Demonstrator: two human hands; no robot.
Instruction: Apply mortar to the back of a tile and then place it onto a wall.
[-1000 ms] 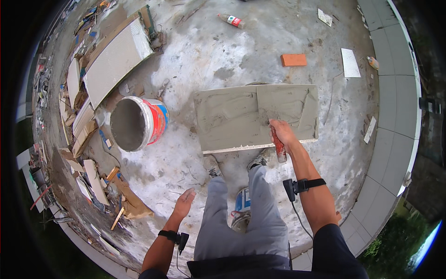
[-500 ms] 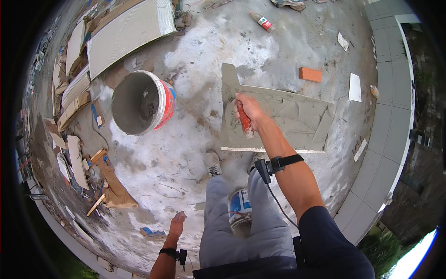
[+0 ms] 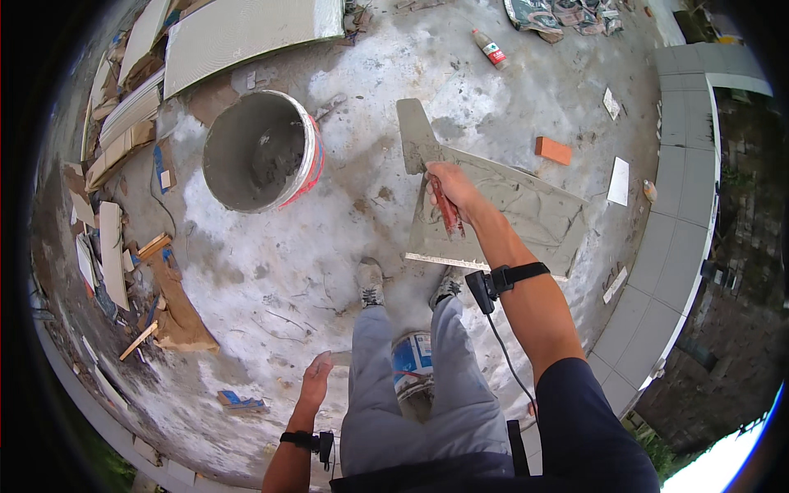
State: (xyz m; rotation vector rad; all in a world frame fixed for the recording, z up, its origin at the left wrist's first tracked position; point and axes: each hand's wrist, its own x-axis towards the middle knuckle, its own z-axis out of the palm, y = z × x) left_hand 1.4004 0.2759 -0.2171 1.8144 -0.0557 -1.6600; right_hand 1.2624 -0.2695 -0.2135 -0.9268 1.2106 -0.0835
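Note:
My right hand (image 3: 448,185) grips the red handle of a trowel (image 3: 448,209); its flat blade (image 3: 412,123), coated grey, extends past the upper left corner of a board (image 3: 526,230) spread with uneven grey mortar. Left of the board stands a large white bucket (image 3: 306,140) with a red label, grey mortar coating its inside and lumps at the bottom. My left hand (image 3: 316,368) hangs low beside my left leg, fingers loosely bent, with nothing visible in it. A blue-and-white bucket (image 3: 411,355) is between my legs, partly hidden.
Tile boxes and cardboard scraps (image 3: 111,255) lie along the left, under a large pale panel (image 3: 246,45) at upper left. An orange brick (image 3: 553,150), a plastic bottle (image 3: 489,49) and white tile pieces (image 3: 618,181) lie on the floor. A grey tiled ledge (image 3: 678,205) edges the right.
My right hand has moved the trowel leftward to the board's corner, its blade now projecting beyond it. The view has shifted, so the surrounding floor and objects sit differently in frame.

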